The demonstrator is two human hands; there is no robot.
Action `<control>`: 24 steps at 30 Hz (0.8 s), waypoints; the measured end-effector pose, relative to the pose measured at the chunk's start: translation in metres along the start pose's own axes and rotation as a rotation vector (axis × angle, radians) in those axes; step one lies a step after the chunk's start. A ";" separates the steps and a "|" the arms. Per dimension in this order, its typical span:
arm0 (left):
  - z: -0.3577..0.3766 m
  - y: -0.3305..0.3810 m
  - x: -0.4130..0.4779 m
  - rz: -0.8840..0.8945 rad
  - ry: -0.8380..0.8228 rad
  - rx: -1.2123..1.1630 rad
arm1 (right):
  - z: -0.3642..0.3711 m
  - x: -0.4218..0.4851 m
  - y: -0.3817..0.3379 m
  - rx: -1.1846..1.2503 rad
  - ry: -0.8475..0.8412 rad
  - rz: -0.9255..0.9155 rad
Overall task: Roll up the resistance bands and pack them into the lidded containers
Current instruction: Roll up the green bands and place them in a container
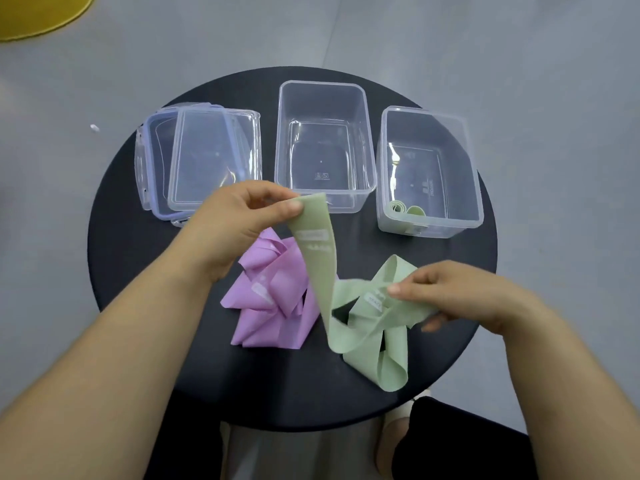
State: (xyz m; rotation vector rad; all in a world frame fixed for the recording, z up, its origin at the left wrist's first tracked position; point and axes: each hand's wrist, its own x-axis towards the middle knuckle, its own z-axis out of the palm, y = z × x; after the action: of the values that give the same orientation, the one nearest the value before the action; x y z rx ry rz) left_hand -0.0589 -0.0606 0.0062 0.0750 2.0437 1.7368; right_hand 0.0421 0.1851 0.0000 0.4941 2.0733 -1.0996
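Head view, the only one here: the person has the green band point(320, 261) up off the table point(138, 271) and is sorting it out before rolling. The left hand point(239, 223) pinches one end between thumb and fingertips, just in front of the middle box point(322, 150). The right hand point(457, 296) grips another stretch of it lower down, thumb on top and fingers curled under. Between and below the hands the band is twisted and looped over itself, with a fold lying on the table. There are two printed labels, so it's hard to say if that's one strip or two tangled together.

The purple band point(273, 299) sits crumpled on the table just under the left hand, touching the green one, with nobody holding it. The middle box looks empty. The right box point(429, 161) has a small green roll point(401, 207) in its near corner, so one band looks packed already. The lids point(207, 157) are stacked off to the left, not on any box.

So this reads as the untangling stage, with rolling not yet started. Next the band needs the twists shaken out so it lies flat, then a tight roll from the pinched end. It looks stretchy and slick, so it'll probably spring open if the grip goes slack before it's in a box.
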 end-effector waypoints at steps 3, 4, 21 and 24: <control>0.011 0.004 -0.004 0.010 -0.052 -0.069 | 0.008 0.001 -0.001 -0.229 -0.046 0.037; 0.015 0.006 -0.006 0.013 -0.063 -0.078 | 0.009 0.002 -0.003 -0.281 0.021 0.026; 0.041 0.071 -0.086 0.218 -0.065 -0.054 | 0.029 -0.085 -0.068 0.573 0.498 -0.700; 0.036 0.098 -0.117 0.295 -0.085 -0.007 | 0.033 -0.124 -0.075 0.560 0.525 -0.753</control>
State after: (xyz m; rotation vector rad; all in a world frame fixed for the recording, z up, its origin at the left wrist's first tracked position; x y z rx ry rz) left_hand 0.0348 -0.0461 0.1307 0.4609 2.0452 1.8759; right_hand 0.0917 0.1162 0.1216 0.2653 2.4666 -2.2204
